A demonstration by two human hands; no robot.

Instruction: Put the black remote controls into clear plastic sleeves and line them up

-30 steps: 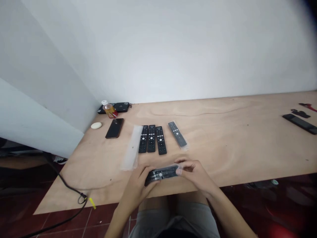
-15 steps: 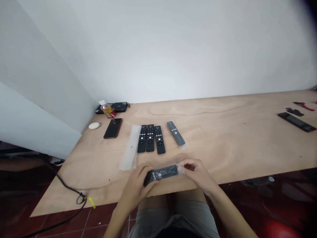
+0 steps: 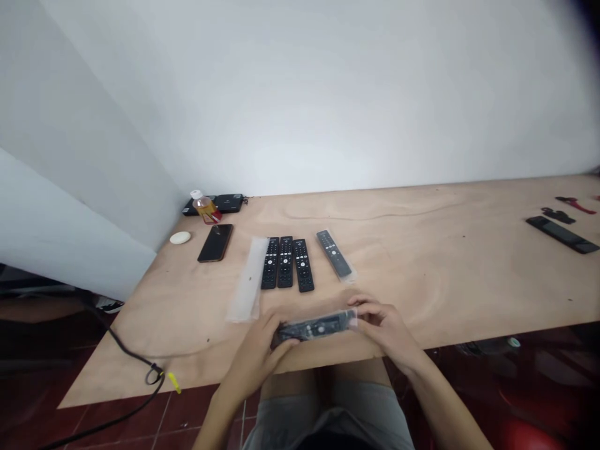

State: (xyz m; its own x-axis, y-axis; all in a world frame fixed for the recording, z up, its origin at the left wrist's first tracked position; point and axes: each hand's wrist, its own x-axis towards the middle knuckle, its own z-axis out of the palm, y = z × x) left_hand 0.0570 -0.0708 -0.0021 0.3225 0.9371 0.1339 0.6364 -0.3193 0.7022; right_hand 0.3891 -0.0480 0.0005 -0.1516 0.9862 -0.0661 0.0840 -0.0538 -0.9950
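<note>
A black remote control (image 3: 314, 327) in a clear plastic sleeve lies across both hands near the table's front edge. My left hand (image 3: 262, 347) grips its left end, thumb below and fingers above. At the other end, my right hand (image 3: 377, 322) pinches the sleeve's end by the remote's tip. Beyond them, three bare black remotes (image 3: 285, 262) lie side by side, with empty clear sleeves (image 3: 246, 284) flat at their left. Another remote (image 3: 334, 254), also in a sleeve, lies tilted to their right.
On the left are a smartphone (image 3: 215, 242), a white round disc (image 3: 180, 237), a bottle (image 3: 206, 208) and black boxes (image 3: 229, 202). A dark flat device (image 3: 561, 234) lies far right, near small black and red items. A black cable (image 3: 126, 353) hangs by the left table edge.
The held remote has slid to the right, deeper into its sleeve. My right hand has shifted slightly right with the sleeve's end; my left hand stays almost in place.
</note>
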